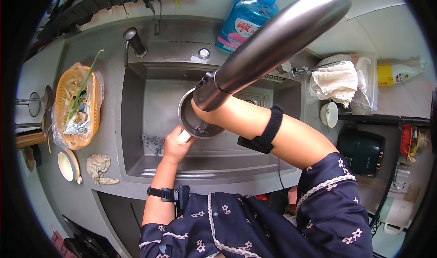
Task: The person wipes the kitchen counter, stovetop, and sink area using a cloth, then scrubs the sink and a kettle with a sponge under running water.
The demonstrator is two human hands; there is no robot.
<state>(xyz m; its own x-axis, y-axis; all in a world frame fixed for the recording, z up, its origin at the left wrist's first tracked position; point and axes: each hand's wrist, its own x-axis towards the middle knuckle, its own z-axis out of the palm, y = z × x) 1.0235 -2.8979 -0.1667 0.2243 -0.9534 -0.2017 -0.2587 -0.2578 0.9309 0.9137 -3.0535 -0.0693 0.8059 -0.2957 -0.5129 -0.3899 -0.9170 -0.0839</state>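
My left hand (177, 146) is closed around the white handle (184, 136) of a small dark-lined pot (211, 130). The pot is held over the grey sink (164, 104), its mouth facing up, with some water at the bottom. My right arm reaches across from the right, and my right hand (201, 115) is at the pot's mouth. The faucet's spout (211, 90) covers most of that hand, so its fingers and anything in them are hidden. A grey mesh scouring pad (153, 143) lies at the left of the basin.
An orange plastic basket (97, 111), lined with a bag and holding scraps, stands left of the sink. Near it are a cream lidded container (66, 165) and a crumpled cloth (99, 167). A blue soap bottle (235, 29) stands behind; a white bowl (329, 114) sits right.
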